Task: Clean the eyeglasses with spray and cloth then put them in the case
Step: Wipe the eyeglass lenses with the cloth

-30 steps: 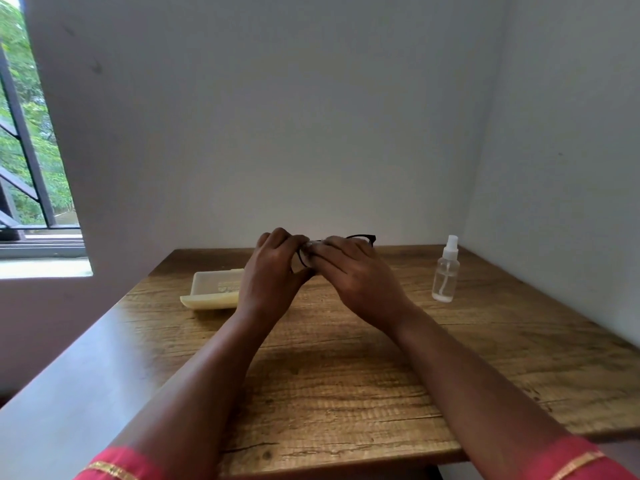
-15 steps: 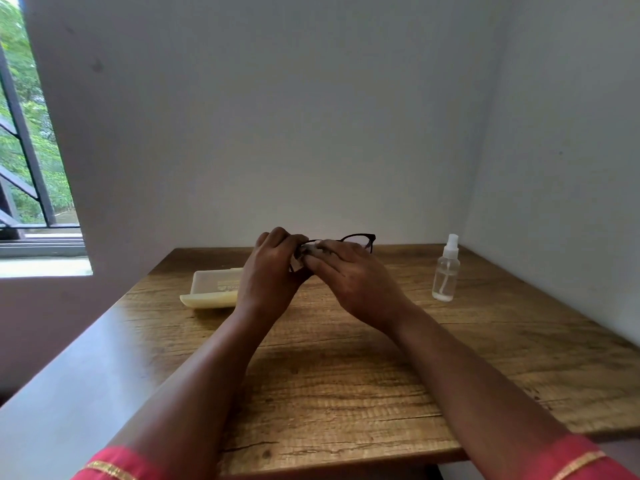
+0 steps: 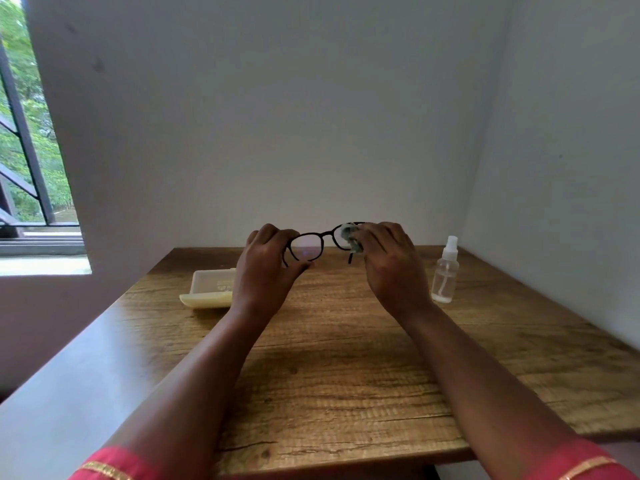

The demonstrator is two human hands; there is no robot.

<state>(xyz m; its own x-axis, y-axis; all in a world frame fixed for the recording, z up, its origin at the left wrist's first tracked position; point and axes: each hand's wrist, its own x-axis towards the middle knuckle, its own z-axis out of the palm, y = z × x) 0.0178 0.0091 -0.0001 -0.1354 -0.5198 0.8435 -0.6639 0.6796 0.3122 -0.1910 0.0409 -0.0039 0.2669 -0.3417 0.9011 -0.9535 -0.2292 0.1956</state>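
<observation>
Eyeglasses (image 3: pixel 313 244), dark frame, held up in the centre of the frame above the far part of the tabletop (image 3: pixel 346 368), not touching it. Lenses face me; temple tips hang below.

Left hand (image 3: pixel 265 271): grip curled round the left end of the frame, fingers over the top rim, thumb beneath the left lens.

Right hand (image 3: pixel 389 263): grip pinching a small grey-green cloth (image 3: pixel 349 237) against the right lens. The cloth covers most of that lens and bunches below it.

Case (image 3: pixel 209 289), pale cream, lies open on the tabletop at left centre, partly behind my left wrist. I cannot tell what is inside.

Spray bottle (image 3: pixel 446 271), clear with white nozzle, stands upright at right centre, near the right wall, apart from my right hand.

Red sleeves with gold trim at the lower corners. Window (image 3: pixel 31 150) with dark bars and green foliage at upper left.
</observation>
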